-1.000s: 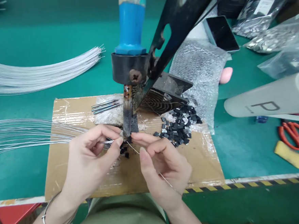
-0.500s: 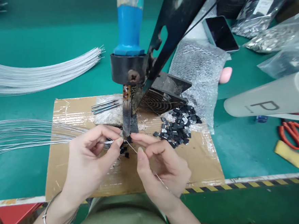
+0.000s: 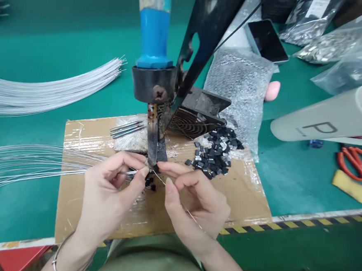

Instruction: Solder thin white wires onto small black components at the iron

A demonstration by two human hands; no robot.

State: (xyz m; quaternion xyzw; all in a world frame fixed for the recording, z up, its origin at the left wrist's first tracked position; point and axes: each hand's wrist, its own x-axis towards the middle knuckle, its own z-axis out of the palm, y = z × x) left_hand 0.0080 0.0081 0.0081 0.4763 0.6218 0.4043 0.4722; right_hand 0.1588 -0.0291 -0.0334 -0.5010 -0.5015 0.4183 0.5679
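Observation:
My left hand (image 3: 111, 196) is closed, with thumb and forefinger pinching the end of a white wire (image 3: 73, 172) just below the soldering iron tip (image 3: 152, 150). My right hand (image 3: 199, 201) is closed on a thin strand of solder wire (image 3: 159, 178), which runs from under the tip back across the palm. Its forefinger reaches out close beside the tip. The blue-handled soldering iron (image 3: 153, 38) points downward, clamped in a black metal bracket (image 3: 196, 41). Fingertips hide the exact joint. Small black pieces (image 3: 150, 183) lie beneath the hands.
A cardboard sheet (image 3: 79, 211) covers the work spot. A pile of black parts (image 3: 215, 154) and a small fan (image 3: 194, 120) sit behind my right hand. White wires (image 3: 47, 93) lie at left. A tumbler (image 3: 321, 116), red-handled scissors (image 3: 355, 162) and a phone (image 3: 268, 40) are at right.
Almost nothing differs. The soldering iron and its bracket appear a few pixels further left, and my right hand has shifted slightly left; both hands keep their grip.

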